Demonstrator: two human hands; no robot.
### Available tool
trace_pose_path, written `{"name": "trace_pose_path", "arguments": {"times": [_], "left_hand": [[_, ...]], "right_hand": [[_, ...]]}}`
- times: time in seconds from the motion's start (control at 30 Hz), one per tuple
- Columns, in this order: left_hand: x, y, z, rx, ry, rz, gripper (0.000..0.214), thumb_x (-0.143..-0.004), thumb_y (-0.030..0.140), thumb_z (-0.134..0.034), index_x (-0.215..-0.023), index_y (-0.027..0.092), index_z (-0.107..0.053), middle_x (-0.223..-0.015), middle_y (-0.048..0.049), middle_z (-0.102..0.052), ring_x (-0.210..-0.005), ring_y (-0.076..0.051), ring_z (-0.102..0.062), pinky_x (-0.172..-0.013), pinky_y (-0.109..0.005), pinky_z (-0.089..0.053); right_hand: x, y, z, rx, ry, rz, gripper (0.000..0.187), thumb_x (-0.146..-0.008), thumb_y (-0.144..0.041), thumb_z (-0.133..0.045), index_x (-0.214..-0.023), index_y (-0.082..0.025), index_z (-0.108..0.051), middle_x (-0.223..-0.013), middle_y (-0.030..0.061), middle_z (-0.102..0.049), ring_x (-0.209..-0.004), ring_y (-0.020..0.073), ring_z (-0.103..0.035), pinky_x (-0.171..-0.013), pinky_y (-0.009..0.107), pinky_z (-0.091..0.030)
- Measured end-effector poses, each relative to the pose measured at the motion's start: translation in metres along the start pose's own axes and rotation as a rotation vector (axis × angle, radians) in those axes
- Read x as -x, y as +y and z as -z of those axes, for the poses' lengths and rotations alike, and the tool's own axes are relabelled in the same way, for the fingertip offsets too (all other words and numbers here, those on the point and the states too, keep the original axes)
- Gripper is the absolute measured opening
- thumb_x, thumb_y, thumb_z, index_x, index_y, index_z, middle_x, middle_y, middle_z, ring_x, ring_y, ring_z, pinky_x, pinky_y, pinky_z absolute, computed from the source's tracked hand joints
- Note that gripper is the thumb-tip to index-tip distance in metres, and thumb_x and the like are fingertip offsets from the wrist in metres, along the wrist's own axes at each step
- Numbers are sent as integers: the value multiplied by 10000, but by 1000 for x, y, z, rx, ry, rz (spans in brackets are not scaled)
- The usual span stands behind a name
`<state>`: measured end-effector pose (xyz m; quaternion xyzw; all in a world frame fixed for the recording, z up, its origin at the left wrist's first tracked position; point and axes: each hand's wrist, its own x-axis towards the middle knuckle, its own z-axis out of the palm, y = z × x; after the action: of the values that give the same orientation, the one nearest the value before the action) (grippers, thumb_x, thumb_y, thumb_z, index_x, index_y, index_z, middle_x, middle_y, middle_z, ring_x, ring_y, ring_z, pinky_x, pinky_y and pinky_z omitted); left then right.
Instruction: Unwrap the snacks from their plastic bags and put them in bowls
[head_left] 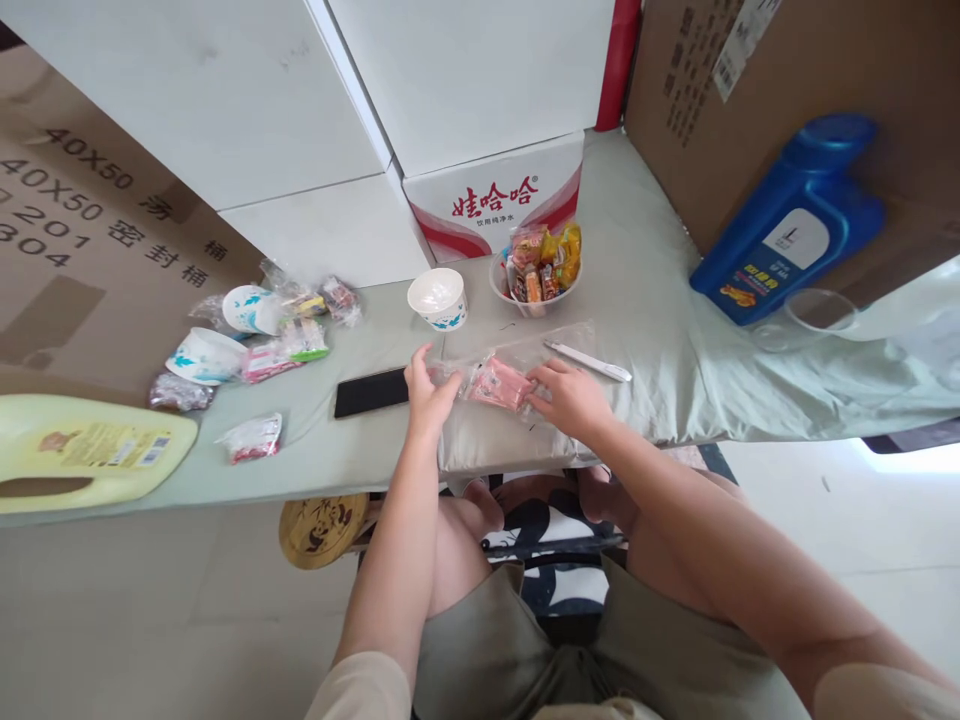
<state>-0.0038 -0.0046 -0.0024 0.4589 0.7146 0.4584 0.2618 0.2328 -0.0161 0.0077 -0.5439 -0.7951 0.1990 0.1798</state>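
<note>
In front of me a clear plastic bag lies on the cloth, with a pink packet in it. My right hand has its bent fingers closed on the packet's right edge. My left hand is at the bag's left end, thumb and forefinger spread apart. Under its wrist side, a black phone lies flat and is partly covered. A slim white tool, like a pen or craft knife, rests just beyond my right hand. Farther back are a white paper cup and a clear bowl of wrapped snacks.
At the left, two paper cups lie among several wrapped snacks, with one small packet nearer. A yellow jug lies by the left edge. A blue bottle and a clear cup are at right. Cardboard boxes stand behind.
</note>
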Motion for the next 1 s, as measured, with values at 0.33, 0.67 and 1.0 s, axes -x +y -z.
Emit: {"name": "trace_pose_path", "arguments": {"times": [0.33,0.67,1.0], "left_hand": [[23,18,13,-254,-98,98,445,-823,560,-639,-558,242,-476,-529,-10,-432,-742,-262,-598,-774,-360,-446],[26,3,5,-32,-64,-52,362,-520,242,-910,-695,215,-594,-771,-51,-592,-940,-295,-617,-904,-366,-454],[27,20,4,420,-376,81,236,-713,145,-723,-625,202,-511,-603,31,-537,-594,-133,-478,-611,-268,-355]], "right_hand": [[23,-15,16,-176,69,460,181,-920,-223,-514,-894,-224,-693,-1007,86,-749,-957,233,-687,-879,378,-505],[19,-22,11,-21,57,171,281,-940,-417,-519,-1079,-224,-667,-1066,130,-730,-1007,313,-680,-872,467,-531],[-21,-26,-16,177,-137,57,739,-785,-380,-665,-1459,-178,-437,-1361,204,-588,-1194,385,-601,-945,540,-501]]}}
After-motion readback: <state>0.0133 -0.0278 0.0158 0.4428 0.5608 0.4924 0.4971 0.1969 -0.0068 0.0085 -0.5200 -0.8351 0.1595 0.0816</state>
